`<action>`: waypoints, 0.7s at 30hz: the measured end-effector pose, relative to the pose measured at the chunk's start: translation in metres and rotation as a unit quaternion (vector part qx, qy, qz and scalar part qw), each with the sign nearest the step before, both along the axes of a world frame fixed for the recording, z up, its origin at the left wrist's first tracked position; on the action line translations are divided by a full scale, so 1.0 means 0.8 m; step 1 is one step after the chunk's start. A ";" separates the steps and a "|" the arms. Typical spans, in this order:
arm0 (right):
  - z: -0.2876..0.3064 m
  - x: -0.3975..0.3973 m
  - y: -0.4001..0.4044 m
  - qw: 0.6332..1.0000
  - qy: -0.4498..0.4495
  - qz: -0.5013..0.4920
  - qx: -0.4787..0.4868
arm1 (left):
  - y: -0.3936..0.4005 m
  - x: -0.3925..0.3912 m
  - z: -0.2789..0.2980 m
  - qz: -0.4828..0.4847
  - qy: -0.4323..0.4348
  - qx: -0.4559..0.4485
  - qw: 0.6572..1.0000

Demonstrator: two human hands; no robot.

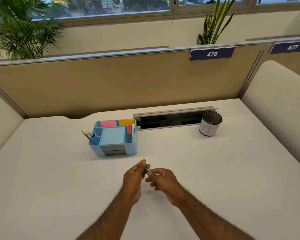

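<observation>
On the far left, behind the tan back wall of the bench, a big leafy green palm plant [21,32] stands by the window. Next comes a light blue plastic box with many little rooms [128,150], sitting on the flat white bench [59,187]. A thin grey pencil [87,137] and a white marker [90,134] lean out of its left room. Pink paper notes [107,123] and orange paper notes [126,122] sit at its back. A few bright pens [130,134] stand in its right room.

Closer to the person, in front of the box and near the middle of the bench, two hands meet. The left hand [132,179] has its fingers curled round a short green pen [148,168]. The right hand [164,181] pinches the other end with its thumb and fingertips. The pen sits between the two hands, and they hide most of it.

Farther right, a long open slot [171,119] runs along the back of the bench. A round black wire-mesh cup [210,123] with a white paper label stands at the slot's right end.
</observation>
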State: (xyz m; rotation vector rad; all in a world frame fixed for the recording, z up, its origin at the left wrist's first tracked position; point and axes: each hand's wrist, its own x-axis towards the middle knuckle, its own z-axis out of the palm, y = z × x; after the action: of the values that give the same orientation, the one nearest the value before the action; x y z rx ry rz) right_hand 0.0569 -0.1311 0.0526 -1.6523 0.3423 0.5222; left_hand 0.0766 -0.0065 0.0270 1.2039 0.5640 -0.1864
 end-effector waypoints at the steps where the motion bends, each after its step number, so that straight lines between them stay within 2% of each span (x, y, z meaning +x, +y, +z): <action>1: 0.000 0.005 -0.001 0.999 0.007 0.026 -0.027 | 0.001 0.000 0.000 -0.008 0.000 0.016 1.000; 5: 0.005 0.030 -0.004 0.978 -0.032 0.116 -0.170 | 0.001 0.001 0.005 -0.081 -0.018 0.100 0.992; 8: 0.014 0.048 0.002 0.958 -0.073 0.162 -0.224 | 0.006 0.009 0.015 -0.116 -0.032 0.167 0.979; 11: 0.023 0.067 0.015 0.939 -0.108 0.193 -0.262 | 0.017 0.022 0.022 -0.116 -0.039 0.199 0.972; 14: 0.032 0.088 0.030 0.934 -0.156 0.183 -0.264 | 0.032 0.035 0.031 -0.063 -0.051 0.259 0.962; 18: 0.049 0.116 0.046 0.943 -0.206 0.142 -0.218 | 0.062 0.049 0.043 0.031 -0.085 0.387 0.918; 21: 0.060 0.138 0.060 0.942 -0.229 0.129 -0.207 | 0.092 0.061 0.047 0.019 -0.091 0.511 0.854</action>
State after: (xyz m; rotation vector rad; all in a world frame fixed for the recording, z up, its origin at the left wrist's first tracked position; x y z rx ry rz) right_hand 0.1674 -0.0833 0.1008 -2.1835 -0.1248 0.2491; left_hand 0.1254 0.0674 0.0646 2.2162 0.5205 0.3162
